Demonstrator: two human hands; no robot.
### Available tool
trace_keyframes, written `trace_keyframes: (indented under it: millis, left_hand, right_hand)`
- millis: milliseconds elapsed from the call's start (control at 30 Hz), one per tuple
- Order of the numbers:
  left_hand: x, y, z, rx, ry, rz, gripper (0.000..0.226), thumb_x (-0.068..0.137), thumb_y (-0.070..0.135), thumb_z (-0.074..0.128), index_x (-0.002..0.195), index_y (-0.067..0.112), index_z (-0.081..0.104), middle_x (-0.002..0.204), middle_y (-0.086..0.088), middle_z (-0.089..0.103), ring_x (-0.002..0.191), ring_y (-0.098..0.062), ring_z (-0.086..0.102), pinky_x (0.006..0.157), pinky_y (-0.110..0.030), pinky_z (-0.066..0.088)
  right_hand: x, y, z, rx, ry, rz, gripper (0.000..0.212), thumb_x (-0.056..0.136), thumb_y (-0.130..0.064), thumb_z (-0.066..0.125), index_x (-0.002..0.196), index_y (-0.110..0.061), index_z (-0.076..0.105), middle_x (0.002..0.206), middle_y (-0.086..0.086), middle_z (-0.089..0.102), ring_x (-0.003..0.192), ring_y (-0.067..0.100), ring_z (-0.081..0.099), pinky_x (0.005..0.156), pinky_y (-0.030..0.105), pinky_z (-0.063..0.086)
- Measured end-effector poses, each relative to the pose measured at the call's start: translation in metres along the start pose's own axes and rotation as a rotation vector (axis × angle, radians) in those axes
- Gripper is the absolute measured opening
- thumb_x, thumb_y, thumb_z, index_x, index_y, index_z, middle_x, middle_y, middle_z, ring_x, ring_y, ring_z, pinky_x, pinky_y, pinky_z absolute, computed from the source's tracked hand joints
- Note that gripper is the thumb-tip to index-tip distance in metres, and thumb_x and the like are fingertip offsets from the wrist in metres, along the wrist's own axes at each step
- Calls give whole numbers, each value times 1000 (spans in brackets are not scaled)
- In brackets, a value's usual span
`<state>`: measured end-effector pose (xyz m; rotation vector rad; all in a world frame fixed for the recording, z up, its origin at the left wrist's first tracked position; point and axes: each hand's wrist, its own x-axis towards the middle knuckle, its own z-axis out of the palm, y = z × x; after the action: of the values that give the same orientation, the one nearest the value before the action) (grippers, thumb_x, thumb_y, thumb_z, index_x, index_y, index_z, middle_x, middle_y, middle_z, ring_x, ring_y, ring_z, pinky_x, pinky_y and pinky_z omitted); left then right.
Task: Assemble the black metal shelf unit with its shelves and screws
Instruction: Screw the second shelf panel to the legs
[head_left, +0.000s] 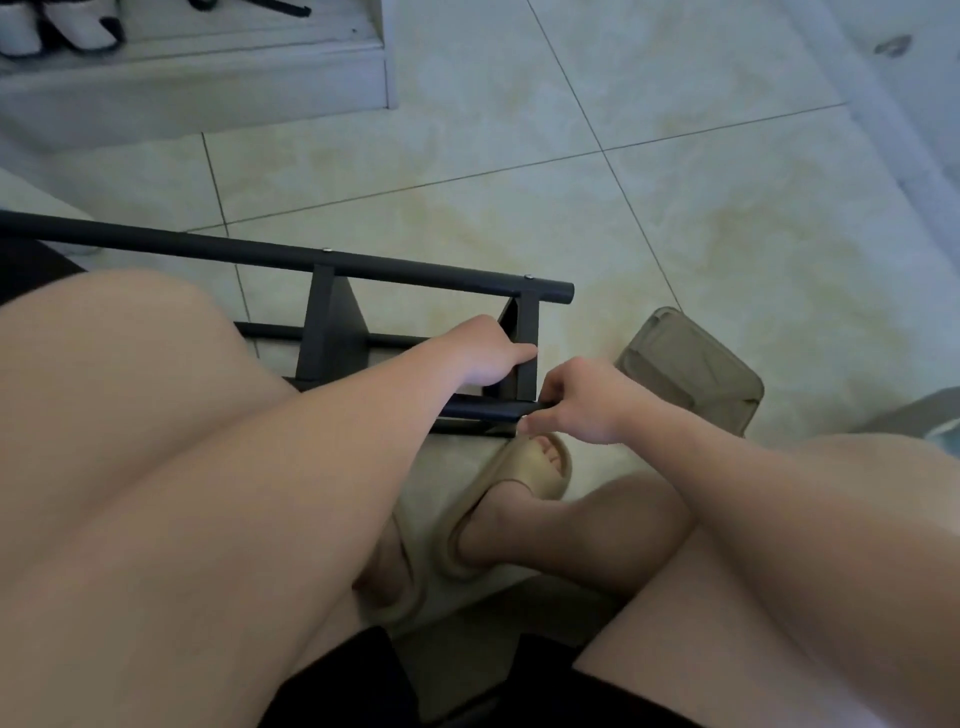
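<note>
I was at home, by the look of it: I sat low over a pale, glossy tiled floor (675, 218) with thin dark grout lines, bare-legged and wearing soft beige slippers (524, 483). A low white shoe shelf (208, 78) stood on the floor ahead on my left, and black-and-white shoes (78, 26) sat side by side on it.

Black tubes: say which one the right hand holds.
The near tube, by the slipper: the right hand grips its end. The far tube, bearing screws, is untouched.
</note>
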<state>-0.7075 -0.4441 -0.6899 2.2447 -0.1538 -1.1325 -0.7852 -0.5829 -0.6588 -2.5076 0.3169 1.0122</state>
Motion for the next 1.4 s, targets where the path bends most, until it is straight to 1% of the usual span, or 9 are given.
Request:
trace_keyframes:
  millis: [100,267,400,567,700,867,1000,1167,1400]
  left_hand:
    - [-16,-3,7,57,-6,16,45,98,46,54,69,12,49,62,-1,39,57,-21,38,56,-32,28]
    - [-32,-5,12,139,-51,40,52,102,38,50,88,-13,46,65,-4,34,61,-23,34,58,-34,26]
    - [-30,-5,10,85,3,69,45,103,29,48,63,16,33,59,-1,30,54,-21,28,52,-33,22]
    - [-21,0,5,61,13,87,47,105,27,45,62,18,29,59,-1,26,54,-22,25,52,-33,21]
    - [-10,7,3,84,18,94,42,104,29,47,63,20,38,63,0,37,60,-20,36,62,-30,34]
    - [5,16,-2,68,-21,108,47,101,28,49,61,21,26,57,2,25,55,-21,23,55,-34,20]
    - [12,24,-4,185,-69,123,44,102,25,47,61,16,32,57,-1,31,57,-22,26,55,-33,23]
    - [16,22,-5,217,-85,100,39,100,34,52,67,13,46,59,-1,38,56,-22,34,66,-32,30]
    - [13,14,-1,182,-64,83,45,99,35,54,62,15,38,57,-1,33,56,-22,31,62,-32,26]
  right_hand:
    - [-14,-2,13,-22,3,12,43,80,-49,81,93,-9,73,85,7,74,81,22,66,71,33,50]
    - [-25,-3,26,-77,-15,16,43,81,-50,80,90,-8,74,85,10,74,84,27,67,70,34,51]
    - [-22,-3,20,0,73,23,41,83,-48,79,93,-8,72,80,6,72,69,16,60,56,28,41]
    - [-13,0,15,69,117,41,42,81,-49,81,94,-10,72,75,2,66,65,14,55,56,29,41]
    - [-7,6,11,99,131,45,44,79,-51,82,92,-10,72,81,7,69,71,22,58,58,31,41]
    - [-3,7,9,152,167,63,50,81,-51,80,94,-3,71,80,12,69,71,23,57,68,38,51]
    - [-3,7,15,174,171,71,48,83,-51,77,86,-5,68,72,7,66,64,20,59,54,31,43]
    - [-4,6,19,201,145,61,44,84,-52,77,87,-10,64,90,9,71,86,26,66,70,35,50]
    - [-9,3,23,289,78,1,39,85,-42,79,72,-19,50,89,17,71,87,35,68,73,38,51]
